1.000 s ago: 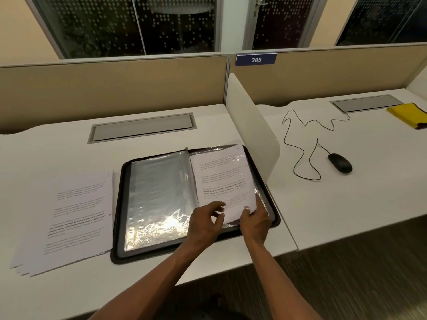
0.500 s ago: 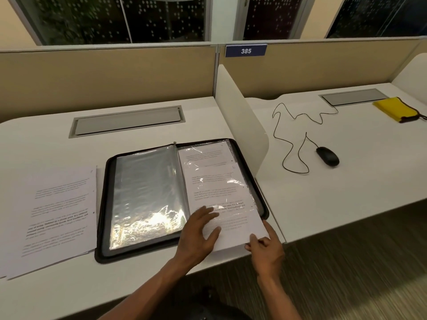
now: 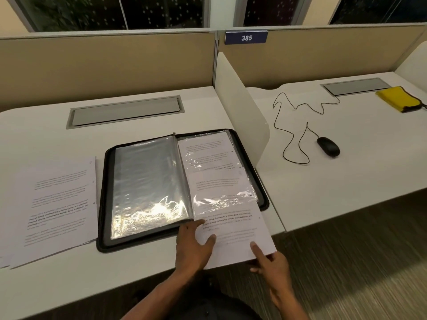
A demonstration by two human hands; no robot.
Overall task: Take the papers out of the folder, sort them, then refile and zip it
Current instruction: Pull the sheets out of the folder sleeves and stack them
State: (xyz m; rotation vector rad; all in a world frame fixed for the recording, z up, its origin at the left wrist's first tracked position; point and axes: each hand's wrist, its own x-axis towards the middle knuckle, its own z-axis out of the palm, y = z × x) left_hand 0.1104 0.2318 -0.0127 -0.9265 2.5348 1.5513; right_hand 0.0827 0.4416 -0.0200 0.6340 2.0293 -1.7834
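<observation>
A black zip folder (image 3: 105, 172) lies open on the white desk, its clear plastic sleeves (image 3: 147, 181) shining. A printed sheet (image 3: 233, 229) sticks halfway out of the right-hand sleeve, past the folder's near edge and over the desk front. My right hand (image 3: 270, 262) pinches that sheet's near right corner. My left hand (image 3: 193, 244) rests flat at the folder's near edge, fingers spread on the sheet. A loose pile of printed papers (image 3: 55, 204) lies on the desk left of the folder.
A white divider panel (image 3: 240, 112) stands just right of the folder. Beyond it, a black mouse (image 3: 328, 146) with a looping cable and a yellow pouch (image 3: 397, 98) lie on the neighbouring desk. A grey cable hatch (image 3: 124, 110) sits behind the folder.
My right hand has drawn the sheet toward me, further out of the right sleeve. My left hand has slid down to the folder's near edge.
</observation>
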